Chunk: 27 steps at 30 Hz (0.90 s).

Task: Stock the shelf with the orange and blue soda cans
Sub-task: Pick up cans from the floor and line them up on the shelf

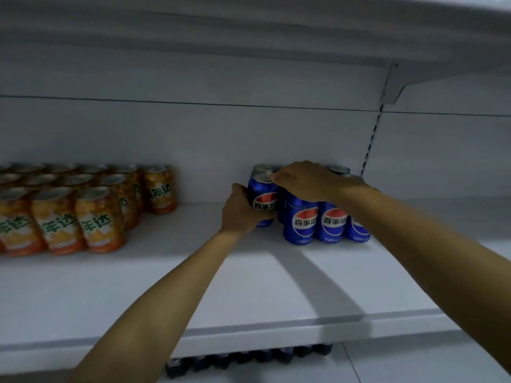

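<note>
head view, close, facing shelf point(249, 286)

Shop: white retail shelf point(249, 286) with rowed orange cans point(99, 217), blue cans point(301, 219).

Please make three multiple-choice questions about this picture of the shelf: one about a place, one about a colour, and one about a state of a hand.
1. Where do the orange cans stand on the shelf?
A. at the left
B. at the right
C. on the shelf below

2. What colour is the can that the left hand holds?
A. orange
B. green
C. blue

3. What does the right hand do?
A. hangs idle beside the shelf
B. rests on top of the blue cans
C. holds an orange can

Answers: 1 A, the orange group fills the left end. 2 C, its body is blue with a red and white emblem. 3 B, the hand lies over their tops.
</note>
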{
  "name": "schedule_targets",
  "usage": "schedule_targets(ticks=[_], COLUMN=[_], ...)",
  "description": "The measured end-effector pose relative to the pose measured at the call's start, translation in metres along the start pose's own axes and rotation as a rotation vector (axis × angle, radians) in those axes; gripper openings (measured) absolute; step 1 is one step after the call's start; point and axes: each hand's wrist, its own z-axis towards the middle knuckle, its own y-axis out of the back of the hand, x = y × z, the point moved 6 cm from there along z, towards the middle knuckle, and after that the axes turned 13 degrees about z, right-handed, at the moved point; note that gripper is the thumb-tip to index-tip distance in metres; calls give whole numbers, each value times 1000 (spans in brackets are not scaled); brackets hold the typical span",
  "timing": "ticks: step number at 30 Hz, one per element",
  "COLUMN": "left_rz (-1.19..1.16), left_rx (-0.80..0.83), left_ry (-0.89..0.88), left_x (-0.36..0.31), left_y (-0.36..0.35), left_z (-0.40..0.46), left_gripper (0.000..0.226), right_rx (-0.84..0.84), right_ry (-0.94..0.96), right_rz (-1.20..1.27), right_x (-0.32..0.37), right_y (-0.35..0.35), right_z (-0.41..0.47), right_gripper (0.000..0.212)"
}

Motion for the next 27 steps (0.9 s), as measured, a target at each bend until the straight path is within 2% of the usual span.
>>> schedule_targets(ticks=[4,7,12,15,18,21,24,27], left_rz=[-7,-20,-3,2,21,49,162,300], left_rx=[30,38,53,68,125,222,69,-25], left_ry=[9,19,10,-22,-43,-94,-148,-247], left_x=[7,12,20,15,4,-11,-30,-66], left_y=[-14,-20,-26,-24,-19,-8,19,23], left_z=[14,19,25,23,16,8,0,-17], left_gripper=[70,85,91,84,64,59,77,73], right_rx=[17,-11,-102,-131,-53,-74,-149,-189], right_ry=[-68,-78,29,53,30,33,25,-36], right_rz=[-40,-14,-109,-130,-186,-126,-51,-28], right_x=[-15,-22,-23,-27,-25,-26,-37,-54], right_y=[-7,-8,-12,-16,-19,-11,6,23], right_z=[20,25,28,29,26,13,-11,-45], right_gripper=[37,42,39,34,30,46,57,64])
